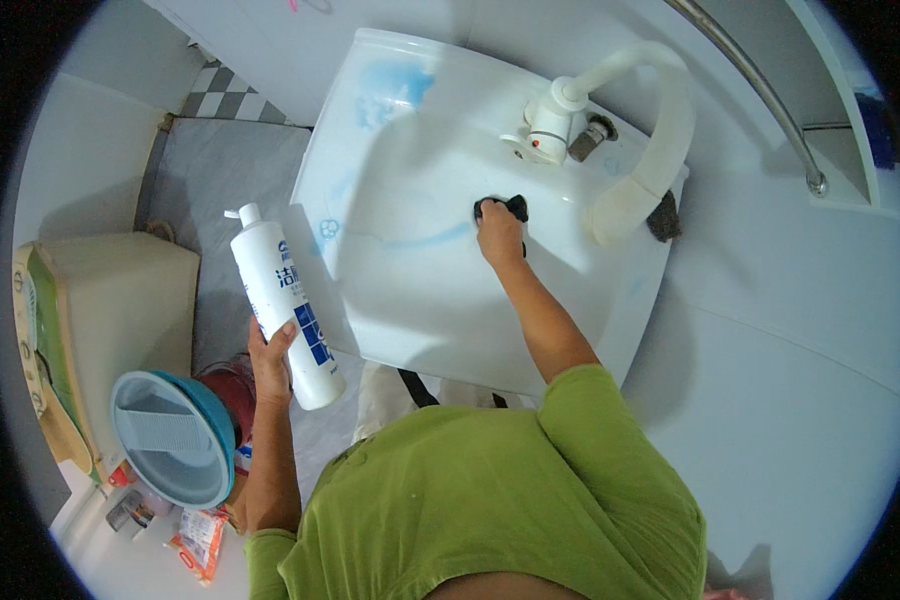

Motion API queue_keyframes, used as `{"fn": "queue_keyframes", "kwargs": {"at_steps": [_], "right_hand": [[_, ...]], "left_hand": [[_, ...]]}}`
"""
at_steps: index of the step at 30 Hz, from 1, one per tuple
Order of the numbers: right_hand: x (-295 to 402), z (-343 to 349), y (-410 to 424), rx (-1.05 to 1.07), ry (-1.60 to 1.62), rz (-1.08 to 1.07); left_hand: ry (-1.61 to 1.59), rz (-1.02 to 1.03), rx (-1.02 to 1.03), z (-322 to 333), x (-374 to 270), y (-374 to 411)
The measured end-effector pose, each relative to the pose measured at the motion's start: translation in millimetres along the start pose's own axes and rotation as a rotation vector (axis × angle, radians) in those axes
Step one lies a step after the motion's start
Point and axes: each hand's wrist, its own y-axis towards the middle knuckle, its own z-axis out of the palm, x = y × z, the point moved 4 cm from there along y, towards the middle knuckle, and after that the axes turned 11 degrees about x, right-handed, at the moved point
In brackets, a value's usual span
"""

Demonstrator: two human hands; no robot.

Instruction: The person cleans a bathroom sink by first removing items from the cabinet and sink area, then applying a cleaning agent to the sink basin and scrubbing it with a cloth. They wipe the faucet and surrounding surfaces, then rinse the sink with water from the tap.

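Note:
My left hand (271, 360) grips a white plastic cleaner bottle (281, 307) with blue printing, its flip cap open. The bottle is held beside the basin's left edge, tilted slightly. Inside the white washbasin (390, 300), my right hand (500, 234) holds a dark cloth or scrubber (516, 206), mostly covered by my fingers, against the basin's surface. A pale blue liquid streak (435, 237) runs leftward from near that hand. More blue liquid (396, 84) is spread over the basin's far left corner, and a small ring of it lies at the left rim.
A white faucet (551, 124) with a thick curved hose (671, 135) stands at the back right. Beside it is a metal fitting (592, 138); a dark scouring pad (664, 217) sits at the right edge. Plastic basins (172, 469) and a washing machine (120, 300) stand left. A metal rail (757, 82) is upper right.

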Motion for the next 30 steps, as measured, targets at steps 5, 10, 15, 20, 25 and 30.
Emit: {"fn": "queue_keyframes", "kwargs": {"at_steps": [5,10,15,20,25,30], "right_hand": [[0,-5,12,0.065,-0.139,-0.050],[-7,-12,20,-0.015,-0.106,0.089],[-1,-6,17,-0.091,-0.100,0.204],[6,-4,3,0.091,-0.131,-0.086],[1,-20,22,0.123,-0.168,-0.077],[6,-10,15,0.088,-0.083,0.046]], "left_hand": [[-0.016,0.014,-0.005,-1,0,1],[-0.006,-0.035,0.002,1,-5,-3],[-0.003,0.009,-0.008,1,-2,0],[-0.045,0.038,0.020,-2,0,2],[0.011,0.025,0.005,-4,2,1],[0.027,0.014,-0.008,-1,0,0]]}}
